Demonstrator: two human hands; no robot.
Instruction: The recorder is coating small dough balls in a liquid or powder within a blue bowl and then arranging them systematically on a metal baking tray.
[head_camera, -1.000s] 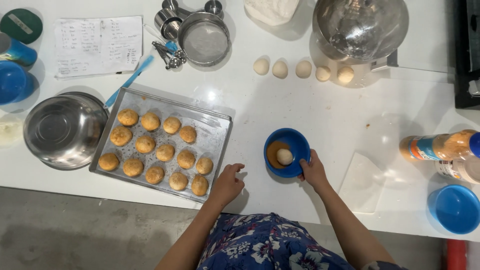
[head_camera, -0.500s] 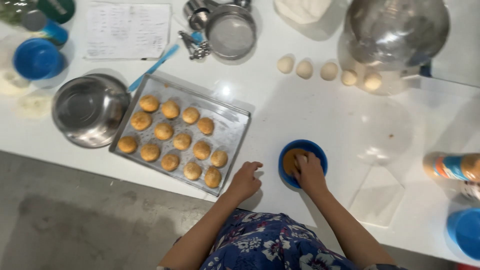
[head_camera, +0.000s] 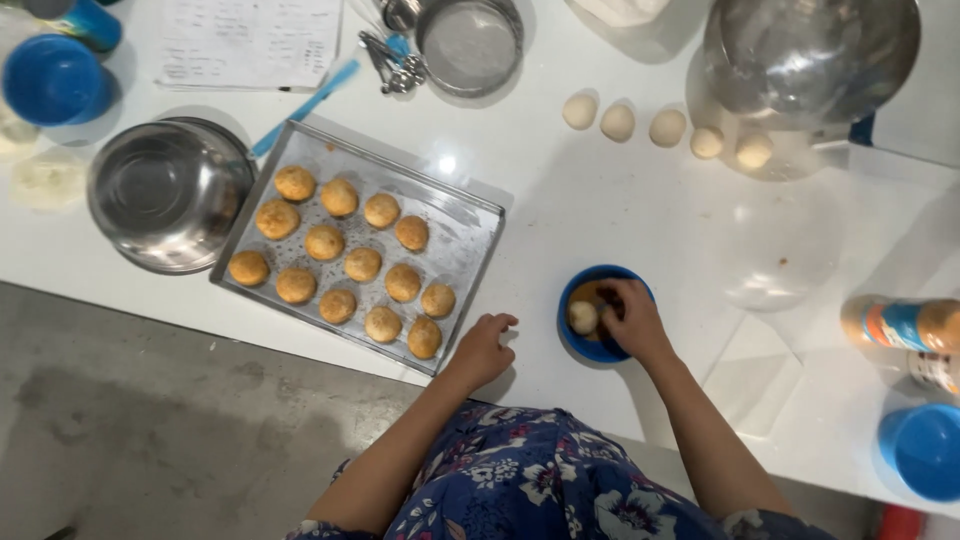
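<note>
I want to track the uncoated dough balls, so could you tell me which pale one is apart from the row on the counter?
The dough ball in the small blue bowl, beside the right hand; the other five lie in a row near the big steel bowl.

On the white counter in front of me sits a metal baking tray with twelve golden coated balls laid in rows. Touching its left edge is an empty steel bowl, and a light blue spatula lies just above the tray's corner. Beyond that I see a sheet of handwritten paper, a round sieve and a bunch of measuring spoons beside it. Five pale dough balls line up near a large steel mixing bowl. A blue cup stands far left, a bottle lies far right, with another blue cup below it.
</note>
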